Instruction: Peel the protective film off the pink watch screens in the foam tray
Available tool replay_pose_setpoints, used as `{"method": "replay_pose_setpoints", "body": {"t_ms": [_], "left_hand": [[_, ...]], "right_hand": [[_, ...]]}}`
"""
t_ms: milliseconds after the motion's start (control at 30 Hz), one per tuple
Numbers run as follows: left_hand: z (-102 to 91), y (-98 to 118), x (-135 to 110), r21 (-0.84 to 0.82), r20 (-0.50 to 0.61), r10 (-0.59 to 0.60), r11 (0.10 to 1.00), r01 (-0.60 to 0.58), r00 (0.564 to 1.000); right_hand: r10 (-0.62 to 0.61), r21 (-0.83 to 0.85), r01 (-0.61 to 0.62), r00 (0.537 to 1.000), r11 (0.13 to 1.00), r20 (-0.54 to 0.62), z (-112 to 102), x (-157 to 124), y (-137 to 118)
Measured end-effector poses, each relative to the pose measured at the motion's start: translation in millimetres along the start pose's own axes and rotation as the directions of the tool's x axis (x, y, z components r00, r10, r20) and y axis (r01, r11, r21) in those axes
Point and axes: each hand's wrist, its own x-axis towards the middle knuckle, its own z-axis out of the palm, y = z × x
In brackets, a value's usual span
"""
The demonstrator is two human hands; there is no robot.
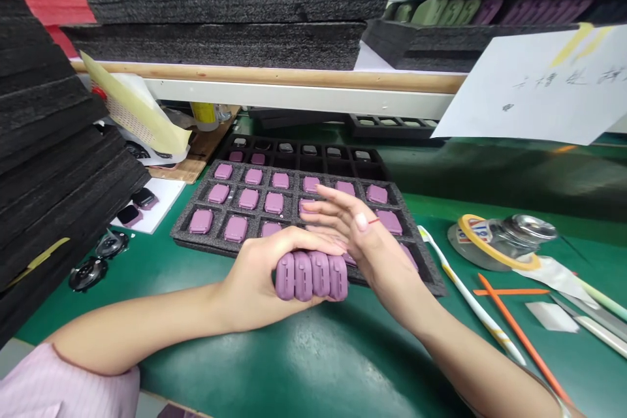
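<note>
My left hand point(264, 274) is closed around a row of several purple cases point(311, 275), held side by side just above the green mat. My right hand point(350, 225) is next to them with its fingers stretched out and flat, its palm against the right end of the row. Behind both hands lies a black foam tray point(196, 222) with purple cases point(248, 198) sitting in its pockets. Part of the tray's near right side is hidden by my hands.
Stacks of black foam sheets point(53, 163) rise at the left and on the shelf point(235, 13). A second dark tray point(304, 150) sits behind. At right are a tape dispenser point(504, 238), a white stick point(470, 297), an orange stick point(519, 333) and a hanging paper point(533, 85). Round black parts point(88, 271) lie at left.
</note>
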Motion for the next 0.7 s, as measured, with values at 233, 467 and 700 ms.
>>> {"method": "replay_pose_setpoints", "body": {"t_ms": [233, 467, 700], "left_hand": [[3.1, -3, -1, 0.013, 0.019, 0.002, 1.000, -0.002, 1.000], [2.4, -10, -1, 0.154, 0.018, 0.068, 0.986, -0.070, 0.998], [7.5, 1, 4, -0.507, 0.116, -0.483, 0.723, 0.470, 0.868]], "right_hand": [[0.157, 0.072, -0.178, 0.960, 0.981, 0.230, 7, -6, -9], [-0.004, -0.122, 0.010, 0.999, 0.992, 0.046, 20, -11, -14], [-0.361, -0.440, 0.397, 0.917, 0.805, 0.167, 13, -9, -6]]}}
